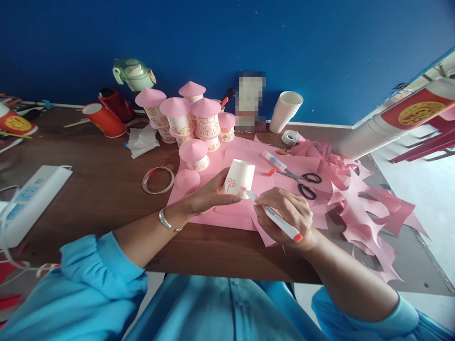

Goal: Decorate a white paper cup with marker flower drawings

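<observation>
My left hand (209,195) grips a white paper cup (242,173) over the pink paper (227,219). Orange-red flower drawings show on the cup's side. Closed around a white marker (279,221) with an orange end is my right hand (289,213); the marker's tip meets the cup low on its right side, at one of the drawings. Just beyond the cup stand several decorated paper-cup towers with pink cone roofs (205,108). A small one with a cone roof (193,150) is nearest my left hand, beside a loose pink cone (186,181).
Scissors (302,180), a glue stick (274,161) and an orange cap (272,172) lie on the paper. Pink scraps (369,203) spread to the right. Stacked white cups (286,111) stand by the blue wall. A tape roll (158,180) and power strip (37,201) are leftward.
</observation>
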Tool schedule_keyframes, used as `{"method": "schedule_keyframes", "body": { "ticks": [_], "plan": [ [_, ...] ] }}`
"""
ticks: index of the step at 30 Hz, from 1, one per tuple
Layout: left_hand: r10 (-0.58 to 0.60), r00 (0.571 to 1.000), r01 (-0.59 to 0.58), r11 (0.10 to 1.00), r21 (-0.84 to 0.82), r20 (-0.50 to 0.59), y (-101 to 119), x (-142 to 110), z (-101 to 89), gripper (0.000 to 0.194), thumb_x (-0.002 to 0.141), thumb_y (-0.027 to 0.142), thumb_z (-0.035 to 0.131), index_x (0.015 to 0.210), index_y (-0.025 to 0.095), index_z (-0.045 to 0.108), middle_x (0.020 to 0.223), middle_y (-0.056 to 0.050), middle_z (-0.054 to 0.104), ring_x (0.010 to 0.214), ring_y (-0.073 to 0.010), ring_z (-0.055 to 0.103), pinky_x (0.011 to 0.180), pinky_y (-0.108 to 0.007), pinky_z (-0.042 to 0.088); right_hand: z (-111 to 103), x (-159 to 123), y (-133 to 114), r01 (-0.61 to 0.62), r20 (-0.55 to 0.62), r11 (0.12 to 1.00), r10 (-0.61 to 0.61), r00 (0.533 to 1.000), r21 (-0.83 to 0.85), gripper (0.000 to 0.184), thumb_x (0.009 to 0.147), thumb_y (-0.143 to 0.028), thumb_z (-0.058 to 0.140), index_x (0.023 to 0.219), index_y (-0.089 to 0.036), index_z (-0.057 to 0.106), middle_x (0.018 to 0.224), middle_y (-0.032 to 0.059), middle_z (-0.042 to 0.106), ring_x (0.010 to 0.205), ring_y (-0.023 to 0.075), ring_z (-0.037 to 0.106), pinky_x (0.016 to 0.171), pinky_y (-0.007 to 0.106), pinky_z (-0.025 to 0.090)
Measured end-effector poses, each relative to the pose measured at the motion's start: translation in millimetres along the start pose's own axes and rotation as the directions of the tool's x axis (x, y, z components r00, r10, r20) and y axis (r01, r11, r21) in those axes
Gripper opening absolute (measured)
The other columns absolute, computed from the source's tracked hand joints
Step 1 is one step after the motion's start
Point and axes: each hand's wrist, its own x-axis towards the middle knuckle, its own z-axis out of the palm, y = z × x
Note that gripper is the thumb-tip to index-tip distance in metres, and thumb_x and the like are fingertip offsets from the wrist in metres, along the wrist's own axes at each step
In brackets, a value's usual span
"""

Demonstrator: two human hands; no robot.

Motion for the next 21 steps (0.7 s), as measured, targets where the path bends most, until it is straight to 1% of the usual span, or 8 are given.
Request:
{"method": "schedule_keyframes", "body": {
  "ticks": [7,11,15,21],
  "plan": [
    [-0.025,1.000,0.024,1.000,-0.018,-0.014,-4.0,0.2,-2.5,0.069,0.077,0.040,0.094,0.135,0.024,0.061,0.127,-0.008,0.067,0.114,-0.0256,0.062,0.099,-0.040,0.050,0.0,-0.7,0.3,-0.004,0.006,1.000,0.004,1.000,-0.002,0.018,0.096,-0.007,0.064,0.106,-0.021,0.060,0.078,0.0008,0.071,0.066,0.0145,0.070,0.060,0.027,0.061],
    [-0.006,1.000,0.006,1.000,-0.017,-0.010,-6.3,1.2,-3.6,0.068,0.077,0.039,0.093,0.137,0.026,0.062,0.129,-0.008,0.068,0.117,-0.0270,0.063,0.099,-0.041,0.050,-0.3,-1.0,0.5,-0.019,0.006,1.000,0.019,1.000,-0.014,0.018,0.097,-0.007,0.064,0.107,-0.021,0.059,0.081,0.0012,0.072,0.068,0.0147,0.071,0.062,0.027,0.062],
    [0.028,0.999,-0.027,0.999,-0.035,0.019,-3.5,1.4,-1.3,0.067,0.079,0.040,0.092,0.140,0.027,0.064,0.132,-0.009,0.070,0.120,-0.0294,0.064,0.102,-0.042,0.051,-0.2,-2.6,1.9,-0.026,-0.014,0.999,0.026,1.000,-0.033,0.020,0.096,-0.007,0.065,0.108,-0.021,0.059,0.082,0.0015,0.073,0.068,0.0153,0.071,0.063,0.028,0.062],
    [0.012,1.000,-0.011,0.999,-0.035,0.010,-1.1,0.1,0.0,0.064,0.080,0.038,0.092,0.137,0.027,0.065,0.126,-0.008,0.070,0.116,-0.0268,0.064,0.101,-0.040,0.050,0.8,-3.8,2.5,-0.029,-0.025,0.999,0.029,0.999,-0.022,0.023,0.092,-0.004,0.066,0.108,-0.021,0.061,0.081,0.0002,0.073,0.066,0.0150,0.070,0.062,0.028,0.061]
  ]
}}
